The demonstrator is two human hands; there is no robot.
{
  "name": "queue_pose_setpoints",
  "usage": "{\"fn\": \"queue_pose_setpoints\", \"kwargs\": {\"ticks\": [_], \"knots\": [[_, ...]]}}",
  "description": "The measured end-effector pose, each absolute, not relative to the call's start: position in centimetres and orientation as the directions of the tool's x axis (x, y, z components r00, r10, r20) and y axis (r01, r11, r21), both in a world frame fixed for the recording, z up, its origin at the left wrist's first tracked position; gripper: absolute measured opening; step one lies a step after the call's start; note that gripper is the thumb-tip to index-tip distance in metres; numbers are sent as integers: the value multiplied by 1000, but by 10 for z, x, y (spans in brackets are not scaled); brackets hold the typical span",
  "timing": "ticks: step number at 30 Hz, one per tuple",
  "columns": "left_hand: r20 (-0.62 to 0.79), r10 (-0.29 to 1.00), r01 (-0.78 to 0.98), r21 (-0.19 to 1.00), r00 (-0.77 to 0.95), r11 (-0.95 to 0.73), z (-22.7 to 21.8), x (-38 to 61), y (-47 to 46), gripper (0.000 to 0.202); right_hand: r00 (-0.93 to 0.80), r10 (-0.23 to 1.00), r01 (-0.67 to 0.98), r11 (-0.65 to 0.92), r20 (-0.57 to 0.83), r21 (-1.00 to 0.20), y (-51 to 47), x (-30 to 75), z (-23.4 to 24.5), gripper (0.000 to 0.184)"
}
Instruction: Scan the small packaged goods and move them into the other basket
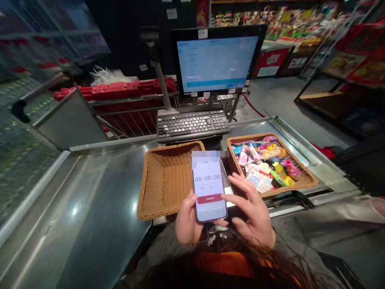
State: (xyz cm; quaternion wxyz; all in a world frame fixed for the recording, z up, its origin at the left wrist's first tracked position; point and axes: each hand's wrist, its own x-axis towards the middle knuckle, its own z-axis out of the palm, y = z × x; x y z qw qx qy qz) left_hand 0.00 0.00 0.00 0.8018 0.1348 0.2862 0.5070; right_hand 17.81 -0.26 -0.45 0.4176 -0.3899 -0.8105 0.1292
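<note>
Left hand [186, 220] grips the phone [209, 188] by its left edge, screen up, reading 00:00:00. Right hand [252, 212] is open with fingers spread, thumb touching the screen's right edge beside a red button. The phone is held in front of 2 wicker baskets: left basket [144, 180] and right basket [306, 181], the latter holding colourful packets [264, 160]. Both rest on a steel surface [90, 208]. Keyboard [192, 124] and monitor [216, 60] stand behind.

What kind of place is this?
Probably a supermarket checkout: a till screen and keyboard on a steel counter, a basket of small goods, stocked shelves behind. The left hand holds a phone.
</note>
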Motion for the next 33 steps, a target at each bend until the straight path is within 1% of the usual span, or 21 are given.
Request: {"fn": "queue_pose_setpoints", "kwargs": {"ticks": [5,12,24,33], "knots": [[-316,897,-736,517,310,437,2,-2,-1,57,-351,741,530,662,573,-530,-1,178,-5,39],[-314,897,-726,531,310,437,2,-4,-1,63,-346,736,527,666,582,-528,-1,177,-3,39],[-306,896,-730,523,322,440,3,-3,-3,58,-342,740,531,661,579,-530,-4,178,-3,38],[-322,894,-718,536,313,444,5,-2,-4,60,-344,730,532,670,591,-518,-5,179,-3,37]]}}
